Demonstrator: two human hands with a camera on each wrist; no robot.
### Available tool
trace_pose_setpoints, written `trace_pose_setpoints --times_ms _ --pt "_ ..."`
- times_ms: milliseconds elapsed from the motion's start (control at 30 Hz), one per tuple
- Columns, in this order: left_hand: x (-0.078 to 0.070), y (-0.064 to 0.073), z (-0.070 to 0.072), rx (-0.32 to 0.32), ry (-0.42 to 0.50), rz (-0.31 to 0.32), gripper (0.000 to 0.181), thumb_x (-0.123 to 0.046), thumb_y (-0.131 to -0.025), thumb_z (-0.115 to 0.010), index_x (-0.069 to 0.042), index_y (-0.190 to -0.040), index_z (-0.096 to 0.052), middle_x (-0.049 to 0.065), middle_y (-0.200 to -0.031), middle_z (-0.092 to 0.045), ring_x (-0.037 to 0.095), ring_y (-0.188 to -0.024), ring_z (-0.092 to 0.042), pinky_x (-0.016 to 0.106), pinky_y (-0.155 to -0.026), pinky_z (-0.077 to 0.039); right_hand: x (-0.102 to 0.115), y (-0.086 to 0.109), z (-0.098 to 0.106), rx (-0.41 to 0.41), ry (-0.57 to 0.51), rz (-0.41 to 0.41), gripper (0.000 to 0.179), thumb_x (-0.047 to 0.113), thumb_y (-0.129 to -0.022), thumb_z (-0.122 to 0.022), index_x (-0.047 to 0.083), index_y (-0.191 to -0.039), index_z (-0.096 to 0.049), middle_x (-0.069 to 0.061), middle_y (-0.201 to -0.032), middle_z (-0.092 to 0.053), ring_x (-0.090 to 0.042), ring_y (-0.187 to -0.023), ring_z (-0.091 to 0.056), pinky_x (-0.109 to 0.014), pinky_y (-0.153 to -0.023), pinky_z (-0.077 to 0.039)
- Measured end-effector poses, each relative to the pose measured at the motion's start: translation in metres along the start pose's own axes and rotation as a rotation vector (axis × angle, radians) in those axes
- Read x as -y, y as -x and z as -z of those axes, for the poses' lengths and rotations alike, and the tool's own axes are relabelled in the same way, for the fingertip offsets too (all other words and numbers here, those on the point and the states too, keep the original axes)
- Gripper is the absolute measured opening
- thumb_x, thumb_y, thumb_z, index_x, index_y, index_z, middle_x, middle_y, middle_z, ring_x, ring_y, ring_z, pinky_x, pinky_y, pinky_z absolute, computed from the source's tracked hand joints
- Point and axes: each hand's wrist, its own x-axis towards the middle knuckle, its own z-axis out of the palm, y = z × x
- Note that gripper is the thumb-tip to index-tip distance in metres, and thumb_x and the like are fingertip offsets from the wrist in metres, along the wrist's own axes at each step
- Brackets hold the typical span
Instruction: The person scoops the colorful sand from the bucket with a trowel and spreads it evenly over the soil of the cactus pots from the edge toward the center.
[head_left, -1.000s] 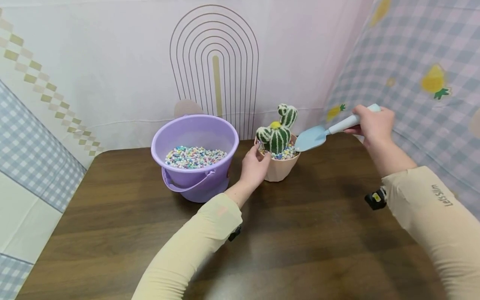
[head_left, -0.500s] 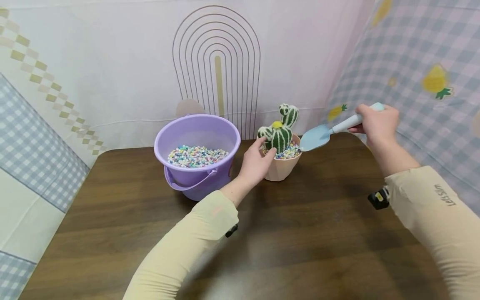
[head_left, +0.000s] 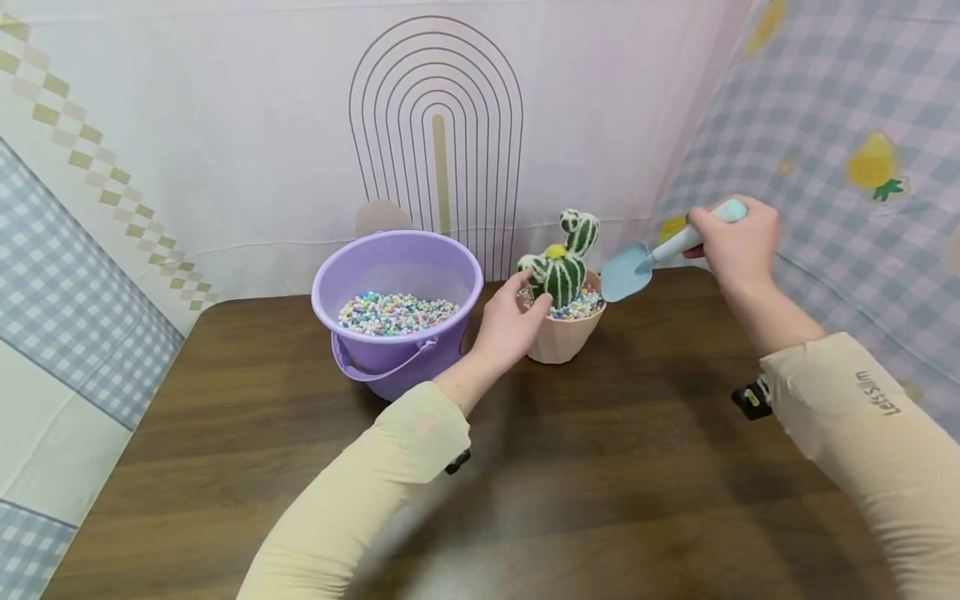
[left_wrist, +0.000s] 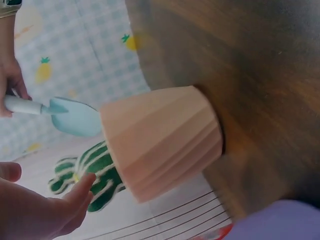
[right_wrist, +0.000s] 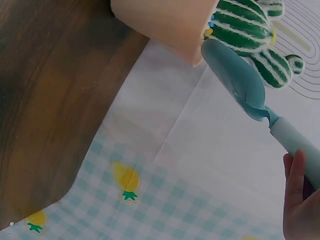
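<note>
A green cactus (head_left: 562,279) with white stripes and a yellow top stands in a peach pot (head_left: 561,342), amid small coloured beads (head_left: 582,307). My left hand (head_left: 512,327) is at the cactus's left side, thumb and fingers spread apart; whether the fingertips touch it, I cannot tell. To the right, my right hand (head_left: 742,242) grips a light blue trowel (head_left: 628,272) by its handle. The blade slopes down to the pot's right rim, and its tip is at the rim in the right wrist view. No beads show on the blade (right_wrist: 240,80).
A purple bucket (head_left: 397,265) holding many coloured beads (head_left: 397,314) stands left of the pot, its handle hanging in front. Both are on a dark wooden table (head_left: 600,467). Patterned cloth (head_left: 622,108) hangs close behind and at the right.
My left fingers have shifted from the pot's rim up to the cactus's side. The trowel's handle has swung a little left and steeper, while its tip stays by the rim.
</note>
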Motion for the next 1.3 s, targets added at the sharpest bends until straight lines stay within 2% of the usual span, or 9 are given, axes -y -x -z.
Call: trace_pose_setpoints --times_ms 200,333,433,567,700,800,900,1033,1300 --pt "-0.017 0.006 0.028 0.002 0.006 -0.079 0.055 -0.032 -0.094 -0.053 -0.019 -0.144 -0.036 0.003 -0.147 -0.041 0.022 -0.131 -0.043 0.038 -0.109 -0.037 0.013 -0.002 0.011 -0.002 -0.257 -0.094 0.016 0.0 -0.08 -0.057 0.003 -0.065 -0.052 0.0 -0.052 -0.056 -0.011 -0.046 -0.064 -0.024 -0.04 -0.051" --pt "-0.028 0.011 0.064 -0.035 -0.022 -0.137 0.055 -0.034 -0.093 -0.053 -0.022 -0.144 -0.035 0.0 -0.148 -0.04 0.019 -0.134 -0.039 0.038 -0.11 -0.035 0.025 -0.008 0.011 -0.011 -0.389 -0.147 0.011 0.0 -0.081 -0.058 0.002 -0.073 -0.05 -0.004 -0.063 -0.055 -0.014 -0.05 -0.066 -0.026 -0.039 -0.052" --pt "-0.03 0.013 0.094 -0.074 -0.053 -0.163 0.057 -0.036 -0.093 -0.053 -0.023 -0.145 -0.033 0.0 -0.149 -0.038 0.019 -0.135 -0.037 0.038 -0.111 -0.034 0.036 -0.012 0.003 -0.015 -0.47 -0.165 0.014 0.001 -0.08 -0.062 0.004 -0.085 -0.049 -0.005 -0.076 -0.054 -0.016 -0.053 -0.066 -0.028 -0.039 -0.052" --pt "-0.021 0.013 0.135 -0.126 -0.137 -0.148 0.061 -0.042 -0.093 -0.051 -0.026 -0.147 -0.029 0.0 -0.151 -0.034 0.019 -0.137 -0.033 0.042 -0.113 -0.03 0.05 -0.012 -0.02 0.015 -0.509 -0.158 0.025 0.006 -0.081 -0.067 0.009 -0.096 -0.047 -0.006 -0.09 -0.049 -0.018 -0.056 -0.065 -0.03 -0.041 -0.053" --pt "-0.001 0.01 0.17 -0.171 -0.225 -0.107 0.065 -0.049 -0.093 -0.046 -0.024 -0.149 -0.023 0.001 -0.154 -0.028 0.023 -0.141 -0.026 0.047 -0.116 -0.022 0.062 -0.008 -0.048 0.068 -0.514 -0.12 0.021 0.007 -0.081 -0.068 0.008 -0.091 -0.049 -0.007 -0.086 -0.046 -0.017 -0.054 -0.064 -0.03 -0.041 -0.054" --pt "0.016 0.009 0.189 -0.201 -0.254 -0.069 0.067 -0.05 -0.094 -0.044 -0.021 -0.15 -0.021 0.004 -0.155 -0.025 0.025 -0.143 -0.02 0.049 -0.118 -0.015 0.066 -0.002 -0.07 0.12 -0.488 -0.09 0.017 0.009 -0.083 -0.067 0.006 -0.086 -0.05 -0.007 -0.08 -0.047 -0.015 -0.052 -0.065 -0.028 -0.043 -0.054" --pt "0.032 0.01 0.2 -0.222 -0.266 -0.031 0.068 -0.049 -0.094 -0.044 -0.017 -0.15 -0.02 0.008 -0.155 -0.025 0.027 -0.144 -0.019 0.051 -0.118 -0.014 0.068 0.004 -0.09 0.169 -0.431 -0.076 0.016 0.011 -0.085 -0.066 0.007 -0.084 -0.05 -0.007 -0.077 -0.049 -0.014 -0.05 -0.065 -0.027 -0.044 -0.055" --pt "0.055 0.013 0.205 -0.228 -0.275 0.004 0.068 -0.045 -0.095 -0.044 -0.011 -0.149 -0.021 0.015 -0.153 -0.026 0.032 -0.143 -0.02 0.051 -0.117 -0.015 0.064 0.012 -0.116 0.226 -0.315 -0.082 0.017 0.016 -0.087 -0.065 0.009 -0.084 -0.051 -0.006 -0.074 -0.054 -0.014 -0.048 -0.064 -0.027 -0.046 -0.055" --pt "0.085 0.02 0.193 -0.186 -0.316 0.072 0.068 -0.042 -0.096 -0.043 -0.007 -0.149 -0.019 0.017 -0.152 -0.027 0.036 -0.138 -0.031 0.049 -0.115 -0.024 0.04 0.03 -0.165 0.309 -0.069 -0.04 0.02 0.028 -0.087 -0.066 0.012 -0.088 -0.053 -0.003 -0.081 -0.052 -0.01 -0.053 -0.061 -0.029 -0.053 -0.057"
